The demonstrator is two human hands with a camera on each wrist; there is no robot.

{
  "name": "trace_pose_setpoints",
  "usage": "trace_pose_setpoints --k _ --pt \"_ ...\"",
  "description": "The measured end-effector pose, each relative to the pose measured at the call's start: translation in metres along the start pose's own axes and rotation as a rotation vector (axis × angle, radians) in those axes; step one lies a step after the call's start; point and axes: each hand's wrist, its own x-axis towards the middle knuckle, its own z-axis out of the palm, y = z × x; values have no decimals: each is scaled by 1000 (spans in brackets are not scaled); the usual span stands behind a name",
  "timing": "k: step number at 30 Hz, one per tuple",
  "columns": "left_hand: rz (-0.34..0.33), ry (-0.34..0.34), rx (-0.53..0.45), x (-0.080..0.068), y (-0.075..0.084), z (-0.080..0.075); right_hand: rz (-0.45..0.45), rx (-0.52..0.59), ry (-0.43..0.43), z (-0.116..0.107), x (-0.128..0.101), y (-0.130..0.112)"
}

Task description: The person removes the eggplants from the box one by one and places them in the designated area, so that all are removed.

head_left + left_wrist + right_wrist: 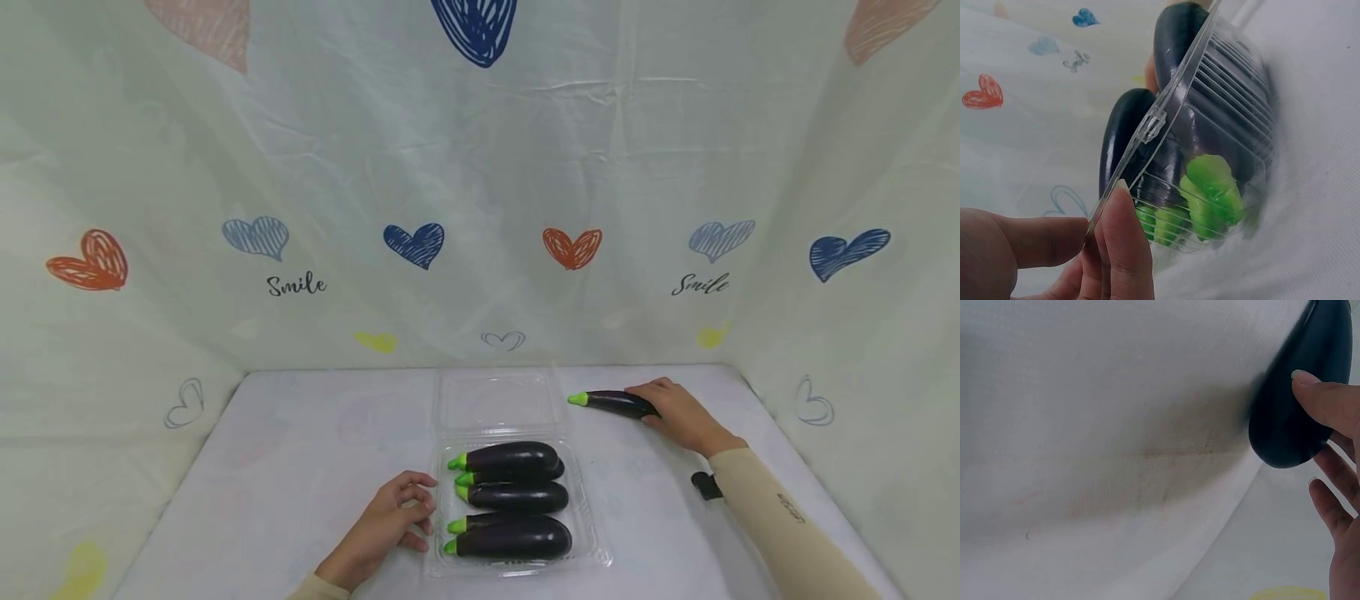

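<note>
Near the back right of the table, my right hand (686,421) grips the rounded end of a dark purple eggplant (615,403), its green stem pointing left. The right wrist view has the thumb (1325,403) across that eggplant (1297,428), close to the tabletop. In front of me lies a clear plastic clamshell box (592,533) with its lid (495,404) folded back. Several eggplants (517,536) lie in it side by side, stems to the left. At its left edge, my left hand (393,521) pinches the rim (1132,150) between thumb and fingers.
A white cloth covers the table (300,450). Behind and at both sides hangs a pale curtain (480,308) printed with hearts and the word "Smile". A small black object (705,485) shows beside the right wrist.
</note>
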Motion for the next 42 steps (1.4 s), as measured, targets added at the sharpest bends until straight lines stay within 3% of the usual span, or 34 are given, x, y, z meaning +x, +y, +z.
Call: trace_pose_setpoints --k 18,31,35,42 --pt "12 1 -11 -2 1 1 74 -42 12 4 14 5" --pt "13 0 -9 0 0 1 75 -54 21 7 21 10" --pt "16 -4 -7 0 0 1 74 -43 36 5 20 5" --pt "26 -10 -6 -1 1 0 9 -57 139 -6 19 -21"
